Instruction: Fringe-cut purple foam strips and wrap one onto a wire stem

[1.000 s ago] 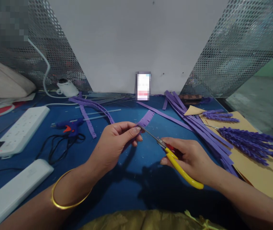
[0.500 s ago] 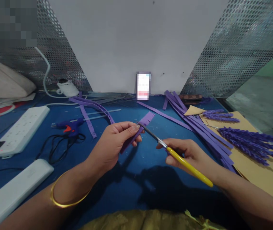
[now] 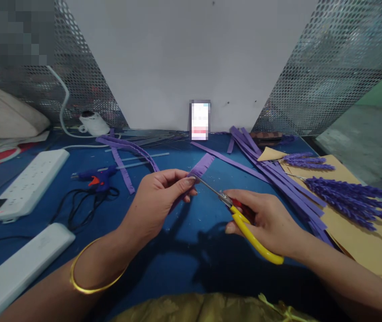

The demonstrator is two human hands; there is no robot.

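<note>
- Pinching the purple strip (image 3: 203,163) between thumb and fingers, the left hand (image 3: 159,192) reaches over the middle of the bench (image 3: 207,219).
- The right hand (image 3: 266,219) grips the scissors (image 3: 253,237) by their handles, blades angled up and left toward the strip, at the left thumb.
- Frilled strips (image 3: 123,170) lie just beyond the left hand, near the glue gun (image 3: 102,176) and its looped black cord (image 3: 73,205).
- Beyond the right hand lie bundled strips (image 3: 278,175), then purple flowers (image 3: 348,199) on brown paper (image 3: 372,250).
- A power strip (image 3: 31,179) sits far left; a phone (image 3: 200,118) stands against the white board (image 3: 191,53).
</note>
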